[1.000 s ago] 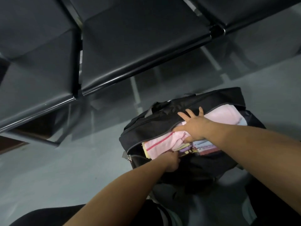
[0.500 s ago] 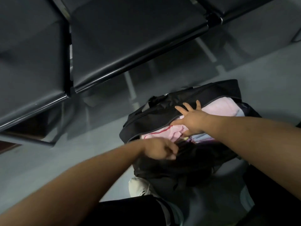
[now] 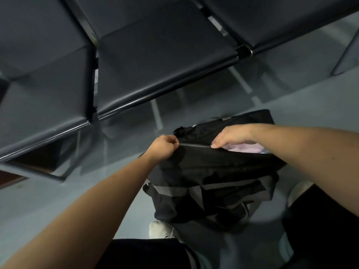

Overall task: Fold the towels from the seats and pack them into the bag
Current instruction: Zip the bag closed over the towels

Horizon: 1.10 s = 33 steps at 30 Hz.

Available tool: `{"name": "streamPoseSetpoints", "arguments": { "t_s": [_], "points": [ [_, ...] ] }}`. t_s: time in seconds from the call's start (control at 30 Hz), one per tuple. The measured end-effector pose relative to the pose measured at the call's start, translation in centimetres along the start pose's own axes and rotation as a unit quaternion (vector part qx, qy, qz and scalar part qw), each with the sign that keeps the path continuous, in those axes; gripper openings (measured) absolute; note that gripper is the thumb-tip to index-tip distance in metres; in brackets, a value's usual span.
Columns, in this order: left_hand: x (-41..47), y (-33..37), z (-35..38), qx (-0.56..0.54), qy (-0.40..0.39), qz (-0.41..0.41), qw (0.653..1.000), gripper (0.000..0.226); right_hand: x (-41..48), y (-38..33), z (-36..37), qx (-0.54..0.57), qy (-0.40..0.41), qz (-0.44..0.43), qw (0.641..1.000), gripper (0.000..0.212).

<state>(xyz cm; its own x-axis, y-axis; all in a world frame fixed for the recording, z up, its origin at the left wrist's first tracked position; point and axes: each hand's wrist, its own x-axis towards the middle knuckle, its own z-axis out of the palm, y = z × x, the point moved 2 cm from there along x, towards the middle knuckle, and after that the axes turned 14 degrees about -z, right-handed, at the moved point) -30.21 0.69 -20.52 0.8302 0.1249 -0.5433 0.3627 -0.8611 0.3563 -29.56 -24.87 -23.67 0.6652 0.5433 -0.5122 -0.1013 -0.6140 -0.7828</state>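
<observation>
Black bag (image 3: 213, 171) soft, floppy: likely best held at zip (image 3: 194, 145) ends. Left hand (image 3: 165, 146) pinches 9 o'clock end; right hand (image 3: 231, 136) over pink towels (image 3: 244, 148), grip unclear.

Both bare forearms reach forward. The left hand (image 3: 165, 147) is a closed fist that pinches the bag (image 3: 213, 167) at its zipper end; the right hand (image 3: 231, 135), palm down, curls its fingers over the bag's open edge.

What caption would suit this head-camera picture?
Left hand grips the black bag; right hand pinches its zipper, partly closed over a pink towel.
</observation>
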Motion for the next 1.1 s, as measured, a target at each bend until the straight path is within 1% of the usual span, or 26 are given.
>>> {"name": "streamPoseSetpoints", "arguments": {
  "t_s": [0.03, 0.07, 0.1, 0.17, 0.2, 0.27, 0.3, 0.33, 0.4, 0.47, 0.53, 0.57, 0.63, 0.67, 0.7, 0.77, 0.8, 0.83, 0.87, 0.9, 0.93, 0.97, 1.0, 1.03, 1.07, 1.1],
  "points": [
    [0.0, 0.2, 0.3, 0.01, 0.0, -0.002, 1.0, 0.015, -0.2, -0.1, -0.3, -0.033, -0.006, -0.016, 0.999, 0.016],
    [0.0, 0.5, 0.4, 0.023, -0.004, 0.0, 1.0, 0.015, -0.4, -0.4, -0.5, -0.065, -0.024, -0.024, 0.997, 0.015],
    [0.1, 1.1, 0.7, 0.04, -0.019, 0.011, 0.999, 0.015, -0.7, -0.7, -0.9, -0.105, -0.044, -0.026, 0.993, 0.021],
    [-0.1, 2.4, 1.3, 0.074, -0.072, 0.052, 0.993, 0.016, -1.3, -1.4, -1.6, -0.156, -0.062, -0.021, 0.986, 0.025],
    [-0.2, 3.4, 1.9, 0.079, -0.094, 0.077, 0.989, 0.023, -1.5, -1.6, -2.1, -0.162, -0.059, -0.024, 0.985, 0.027],
    [-0.1, 5.1, 3.2, 0.057, -0.097, 0.123, 0.986, 0.034, -1.4, -1.9, -2.7, -0.143, -0.019, -0.04, 0.989, 0.027],
    [0.0, 5.8, 3.8, 0.037, -0.093, 0.134, 0.986, 0.036, -1.3, -2.1, -3.0, -0.133, 0.002, -0.047, 0.99, 0.025],
    [0.3, 6.2, 4.3, 0.01, -0.095, 0.127, 0.987, 0.037, -1.3, -2.0, -3.3, -0.129, 0.01, -0.048, 0.99, 0.023],
    [1.5, 6.4, 5.4, -0.049, -0.109, 0.082, 0.989, 0.039, -1.4, -0.9, -4.0, -0.153, -0.029, -0.025, 0.987, 0.021],
    [2.7, 5.7, 6.4, -0.081, -0.116, 0.04, 0.989, 0.031, -2.2, 1.1, -4.7, -0.186, -0.108, 0.057, 0.975, 0.01],
    [3.3, 5.1, 7.1, -0.071, -0.119, 0.026, 0.99, 0.017, -3.1, 2.6, -5.3, -0.251, -0.173, 0.097, 0.947, 0.017],
    [3.5, 4.9, 7.3, -0.049, -0.118, 0.033, 0.991, 0.016, -3.4, 3.0, -5.5, -0.279, -0.179, 0.097, 0.939, 0.017],
    [3.6, 5.2, 7.5, 0.038, -0.117, 0.065, 0.99, 0.017, -3.6, 3.5, -6.2, -0.294, -0.172, 0.099, 0.935, 0.016],
    [3.3, 5.6, 7.5, 0.09, -0.111, 0.093, 0.985, 0.021, -3.7, 3.4, -6.3, -0.289, -0.166, 0.099, 0.938, 0.018],
    [3.1, 6.3, 7.7, 0.126, -0.102, 0.131, 0.978, 0.03, -3.7, 3.3, -6.7, -0.291, -0.161, 0.088, 0.939, 0.019],
    [2.5, 8.1, 8.0, 0.144, -0.114, 0.201, 0.962, 0.053, -3.1, 2.9, -7.5, -0.305, -0.142, 0.044, 0.941, 0.028],
    [2.4, 8.9, 8.4, 0.142, -0.132, 0.213, 0.958, 0.06, -2.8, 2.7, -7.9, -0.301, -0.122, 0.019, 0.946, 0.032],
    [2.5, 9.5, 8.8, 0.129, -0.151, 0.208, 0.958, 0.064, -2.7, 2.5, -8.2, -0.291, -0.097, -0.002, 0.952, 0.032],
    [2.8, 9.9, 9.0, 0.1, -0.17, 0.177, 0.964, 0.064, -2.7, 2.4, -8.6, -0.274, -0.063, -0.023, 0.959, 0.03],
    [3.2, 10.2, 9.1, 0.057, -0.182, 0.14, 0.972, 0.06, -2.7, 2.7, -8.9, -0.249, -0.035, -0.034, 0.967, 0.028],
    [3.7, 10.3, 9.1, 0.025, -0.187, 0.111, 0.976, 0.052, -2.8, 3.3, -9.3, -0.214, -0.014, -0.029, 0.976, 0.028],
    [3.9, 10.2, 9.2, 0.011, -0.184, 0.1, 0.978, 0.039, -3.0, 4.0, -9.4, -0.181, -0.01, -0.018, 0.983, 0.027],
    [4.1, 10.1, 9.3, 0.011, -0.176, 0.099, 0.979, 0.026, -3.3, 4.7, -9.3, -0.165, -0.029, 0.006, 0.986, 0.025],
    [4.5, 9.9, 9.5, 0.009, -0.173, 0.098, 0.98, 0.018, -3.6, 5.5, -9.3, -0.172, -0.069, 0.039, 0.982, 0.02],
    [4.5, 9.8, 9.7, 0.01, -0.177, 0.094, 0.98, 0.014, -3.8, 6.2, -9.4, -0.201, -0.111, 0.069, 0.971, 0.012],
    [4.6, 9.7, 9.9, 0.017, -0.185, 0.088, 0.979, 0.012, -4.1, 6.7, -9.6, -0.236, -0.136, 0.086, 0.958, 0.008]
  ]
}}
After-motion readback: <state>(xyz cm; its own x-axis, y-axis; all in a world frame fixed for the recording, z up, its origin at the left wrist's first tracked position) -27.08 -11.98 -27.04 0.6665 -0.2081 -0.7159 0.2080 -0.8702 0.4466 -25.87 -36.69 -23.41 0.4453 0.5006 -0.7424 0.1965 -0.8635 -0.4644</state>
